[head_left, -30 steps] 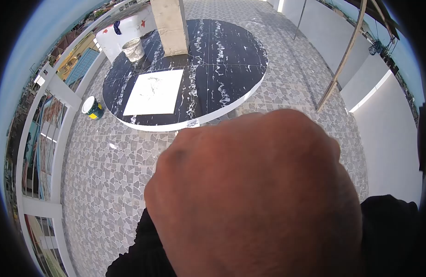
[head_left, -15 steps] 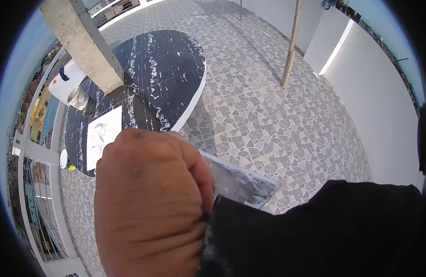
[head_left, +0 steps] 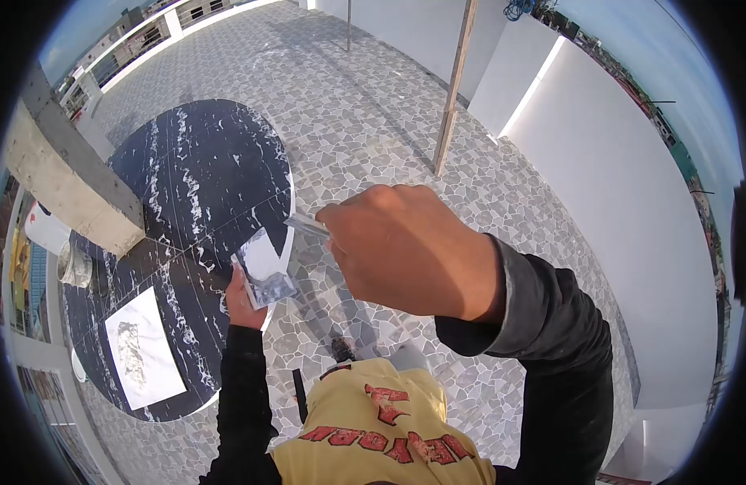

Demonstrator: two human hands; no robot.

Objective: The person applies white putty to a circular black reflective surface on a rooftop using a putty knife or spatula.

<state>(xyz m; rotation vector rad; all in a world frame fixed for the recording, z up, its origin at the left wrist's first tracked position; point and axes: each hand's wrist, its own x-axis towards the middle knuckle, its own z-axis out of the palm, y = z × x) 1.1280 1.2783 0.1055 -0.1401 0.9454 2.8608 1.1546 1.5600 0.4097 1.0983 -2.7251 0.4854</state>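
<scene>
My left hand (head_left: 242,301) grips a flat rectangular plate (head_left: 278,289) smeared with white and grey paste, over the rim of the black round table (head_left: 219,174). Raised to its right is my right hand (head_left: 413,250), closed in a fist with the back of it towards me. A thin grey blade (head_left: 307,225), seen nearly edge-on and resembling a putty knife, sticks out from its left side; its handle is hidden in the fist. The blade and the plate are apart. On the table lies a white tile (head_left: 145,347) with a grey patch of paste.
A concrete post (head_left: 70,174) rises through the tabletop on the left. Beside it stands a paste-stained bucket (head_left: 75,267), with a white container (head_left: 46,229) behind. A wooden pole (head_left: 455,89) stands on the patterned floor (head_left: 373,137), near the white wall (head_left: 623,186).
My right hand has gone from close to the camera to farther away and right. The left hand with the plate has come into sight, and the view has tilted down onto the yellow shirt.
</scene>
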